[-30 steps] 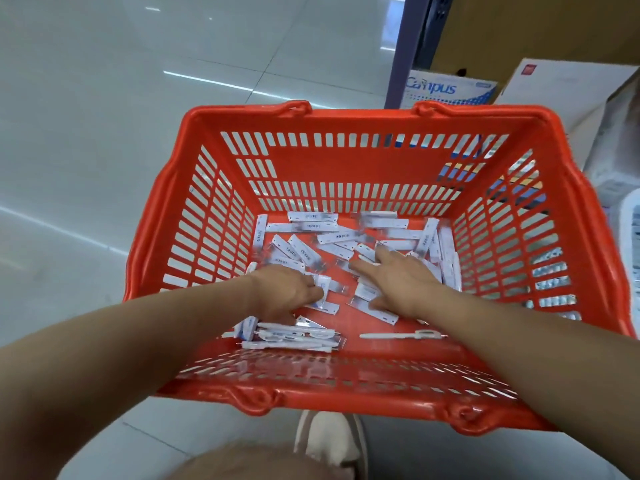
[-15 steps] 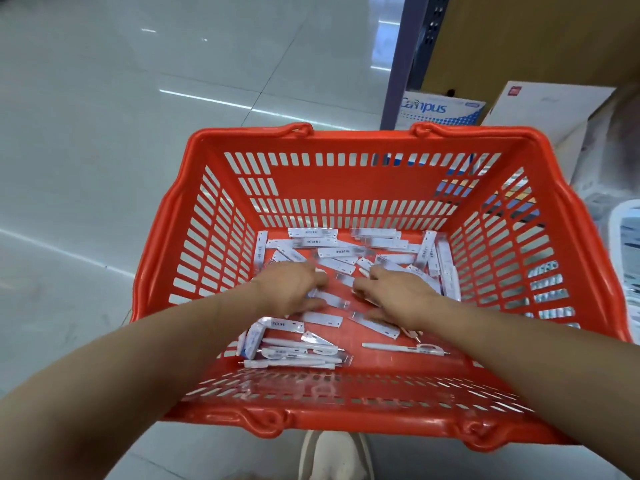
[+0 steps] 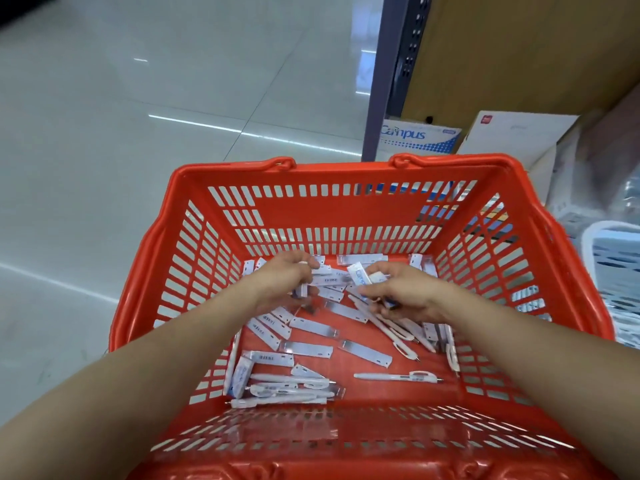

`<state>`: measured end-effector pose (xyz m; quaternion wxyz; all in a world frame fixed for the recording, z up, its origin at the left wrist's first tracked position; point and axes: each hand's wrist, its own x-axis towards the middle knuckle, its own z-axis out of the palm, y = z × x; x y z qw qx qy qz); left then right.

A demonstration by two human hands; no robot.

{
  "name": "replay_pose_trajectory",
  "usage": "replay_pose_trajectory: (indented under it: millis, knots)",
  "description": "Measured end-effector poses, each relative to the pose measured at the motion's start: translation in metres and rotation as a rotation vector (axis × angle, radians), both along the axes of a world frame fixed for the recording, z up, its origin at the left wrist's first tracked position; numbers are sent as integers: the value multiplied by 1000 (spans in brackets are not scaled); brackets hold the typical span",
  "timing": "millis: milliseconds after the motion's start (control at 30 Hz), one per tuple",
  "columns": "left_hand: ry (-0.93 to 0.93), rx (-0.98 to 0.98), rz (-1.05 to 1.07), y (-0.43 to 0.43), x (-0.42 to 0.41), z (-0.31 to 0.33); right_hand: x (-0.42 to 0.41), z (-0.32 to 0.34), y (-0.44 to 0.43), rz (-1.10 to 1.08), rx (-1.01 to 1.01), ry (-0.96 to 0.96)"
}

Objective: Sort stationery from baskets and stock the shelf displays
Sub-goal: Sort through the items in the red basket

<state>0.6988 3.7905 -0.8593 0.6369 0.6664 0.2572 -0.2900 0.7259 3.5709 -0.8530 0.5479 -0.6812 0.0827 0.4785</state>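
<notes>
Red plastic basket (image 3: 332, 213) on pale tiles (image 3: 104, 168); a box printed "Campus" (image 3: 415, 137) stands beyond its far rim. Near the far wall, left hand (image 3: 284, 282) and right hand (image 3: 403, 294) each clutch white packets (image 3: 359, 277). More packets and white pens (image 3: 398, 376) litter the basket floor.

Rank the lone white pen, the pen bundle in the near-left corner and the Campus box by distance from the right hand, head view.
1. Lone white pen, just nearside of the right hand.
2. Pen bundle, near-left corner of the basket.
3. Campus box, outside, beyond the far wall.
</notes>
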Motion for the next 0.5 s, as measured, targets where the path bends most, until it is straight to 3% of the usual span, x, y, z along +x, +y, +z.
replay_pose_trajectory:
  millis: [100,267,400,500]
  knots:
    - [-54,-133,-18,-31,6,23,9,27,4,-63,156,25]
    - [-323,10,10,-63,16,50,17,65,4,-61,179,-53]
    - [-347,-135,147,-74,31,74,32,95,-26,-112,175,-74]
    - [-332,-241,65,-95,41,99,38,124,-62,-72,173,-138]
